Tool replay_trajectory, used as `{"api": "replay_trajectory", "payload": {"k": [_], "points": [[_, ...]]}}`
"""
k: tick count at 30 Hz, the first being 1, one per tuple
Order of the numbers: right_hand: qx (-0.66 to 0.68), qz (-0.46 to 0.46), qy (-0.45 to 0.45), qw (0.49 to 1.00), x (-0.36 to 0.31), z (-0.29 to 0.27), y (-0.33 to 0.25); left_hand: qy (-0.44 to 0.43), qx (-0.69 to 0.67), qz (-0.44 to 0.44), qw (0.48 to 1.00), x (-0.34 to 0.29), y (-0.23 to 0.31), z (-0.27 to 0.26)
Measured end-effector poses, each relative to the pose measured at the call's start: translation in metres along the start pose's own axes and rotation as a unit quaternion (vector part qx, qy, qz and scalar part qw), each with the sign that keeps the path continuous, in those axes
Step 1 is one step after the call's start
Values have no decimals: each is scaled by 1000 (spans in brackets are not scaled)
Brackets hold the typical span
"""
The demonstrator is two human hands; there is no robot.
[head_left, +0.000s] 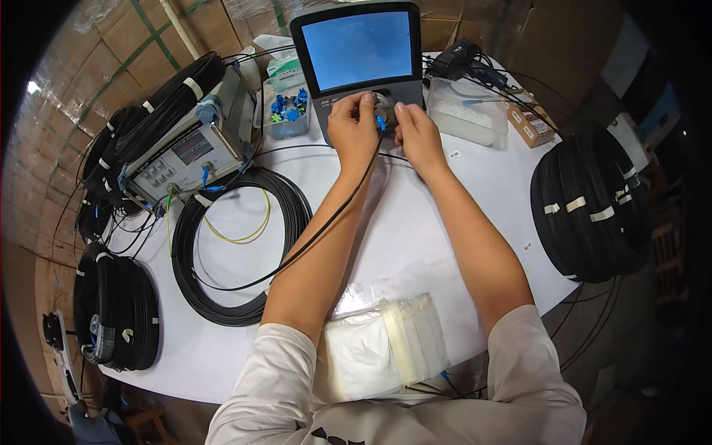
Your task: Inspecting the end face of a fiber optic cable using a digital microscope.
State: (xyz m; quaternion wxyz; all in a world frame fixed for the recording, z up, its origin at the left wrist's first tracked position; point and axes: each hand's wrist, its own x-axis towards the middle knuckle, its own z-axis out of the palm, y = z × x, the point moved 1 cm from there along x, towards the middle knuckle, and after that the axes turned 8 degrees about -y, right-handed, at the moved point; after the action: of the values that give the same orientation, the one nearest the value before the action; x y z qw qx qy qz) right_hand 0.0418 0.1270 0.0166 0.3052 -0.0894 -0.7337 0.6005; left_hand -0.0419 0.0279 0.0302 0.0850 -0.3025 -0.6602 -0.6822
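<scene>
Both my hands reach to the base of a grey test device with a blue screen (360, 48) at the far side of the white table (415, 222). My left hand (353, 122) pinches the round port below the screen. My right hand (415, 130) grips a small blue connector (380, 120) at that same port. A thin black cable (326, 222) runs from the connector back along my left forearm to a black cable coil (237, 245) lying flat on the table, with a yellow fibre loop inside it.
A grey meter box (185, 156) stands at the left with blue and green plugs. Taped black cable coils lie at the left (119, 311), back left (163, 104) and right (589, 200). A clear box of blue caps (288, 111), a plastic tub (463, 111) and white bagged wipes (378, 345) are nearby.
</scene>
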Motion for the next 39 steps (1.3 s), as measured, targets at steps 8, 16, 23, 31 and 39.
{"api": "replay_trajectory", "payload": {"k": [8, 16, 23, 31, 39], "points": [[-51, 8, 17, 999, 0, -1, -3, -4, 35, 3, 999, -1, 1, 0], [4, 18, 19, 1000, 0, -2, 1, 9, 8, 14, 1000, -2, -1, 4], [-13, 16, 10, 1000, 1, 1, -1, 9, 13, 15, 1000, -3, 2, 3], [18, 7, 33, 999, 3, 0, 5, 10, 15, 19, 1000, -1, -1, 3], [20, 17, 36, 999, 2, 2, 3, 13, -7, 25, 1000, -1, -3, 3]]}}
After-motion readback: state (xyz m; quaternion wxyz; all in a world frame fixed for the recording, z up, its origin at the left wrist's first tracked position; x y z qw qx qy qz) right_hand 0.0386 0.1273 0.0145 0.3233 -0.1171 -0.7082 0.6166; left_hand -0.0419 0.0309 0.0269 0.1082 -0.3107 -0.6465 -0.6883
